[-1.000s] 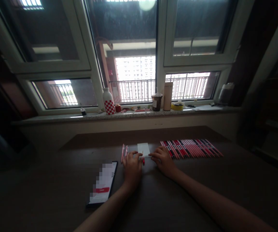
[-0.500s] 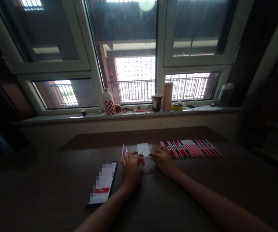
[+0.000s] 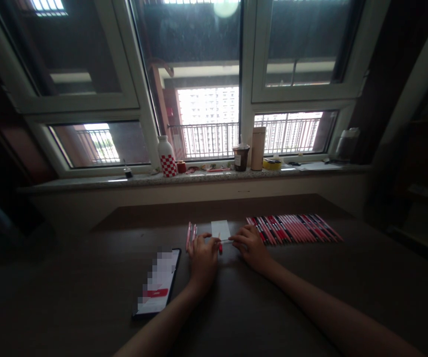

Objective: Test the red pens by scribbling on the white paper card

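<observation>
Over the dark table, my left hand (image 3: 204, 255) and my right hand (image 3: 251, 249) face each other with fingertips pinched. Between them runs a thin, slender rod (image 3: 225, 241), its two ends at the fingertips; its exact kind is too small to tell. Just below it, by the left fingertips, is a small red piece (image 3: 220, 247). A white paper card (image 3: 219, 227) lies flat behind the fingers. Two or so slim pink pens (image 3: 189, 234) lie left of the card, partly behind my left hand. On the right, past my right hand, spreads a neat row of red, pink and black pens (image 3: 292, 229).
A phone (image 3: 156, 285) with a lit screen lies left of my left forearm. On the windowsill stand a red-checked white bottle (image 3: 168, 158), a drink cup (image 3: 241, 158), a tan flask (image 3: 258, 148) and a yellow item (image 3: 272, 164).
Both hands stay in place. The slender rod between the fingertips looks darker and slightly shifted; everything else is as before.
</observation>
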The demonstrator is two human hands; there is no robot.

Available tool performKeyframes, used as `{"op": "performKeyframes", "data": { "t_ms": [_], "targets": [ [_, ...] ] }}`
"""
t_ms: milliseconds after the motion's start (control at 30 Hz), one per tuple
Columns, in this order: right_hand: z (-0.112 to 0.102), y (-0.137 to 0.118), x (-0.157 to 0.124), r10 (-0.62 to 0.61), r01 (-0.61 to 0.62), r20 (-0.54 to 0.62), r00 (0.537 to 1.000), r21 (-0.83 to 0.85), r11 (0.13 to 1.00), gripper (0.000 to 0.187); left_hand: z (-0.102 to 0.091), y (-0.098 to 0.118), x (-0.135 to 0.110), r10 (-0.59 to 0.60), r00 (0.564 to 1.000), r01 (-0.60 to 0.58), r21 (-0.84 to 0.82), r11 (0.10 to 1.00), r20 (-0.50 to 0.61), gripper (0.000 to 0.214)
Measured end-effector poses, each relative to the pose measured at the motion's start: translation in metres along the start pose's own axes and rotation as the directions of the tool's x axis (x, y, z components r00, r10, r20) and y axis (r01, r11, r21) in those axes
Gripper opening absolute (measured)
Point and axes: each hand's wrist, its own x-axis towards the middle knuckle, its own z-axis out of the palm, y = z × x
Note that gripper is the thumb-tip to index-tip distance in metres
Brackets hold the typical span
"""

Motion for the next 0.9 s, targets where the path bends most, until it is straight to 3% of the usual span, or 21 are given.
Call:
{"op": "performKeyframes", "data": {
  "t_ms": [900],
  "targets": [
    [-0.0028, -0.0031, 0.0007, 0.005, -0.005, 0.014, 1.0, 0.018, 1.0, 0.019, 0.0015, 0.0014, 0.0004, 0.0, 1.0, 0.0, 0.008, 1.0, -0.004, 0.025]
  ]
}}
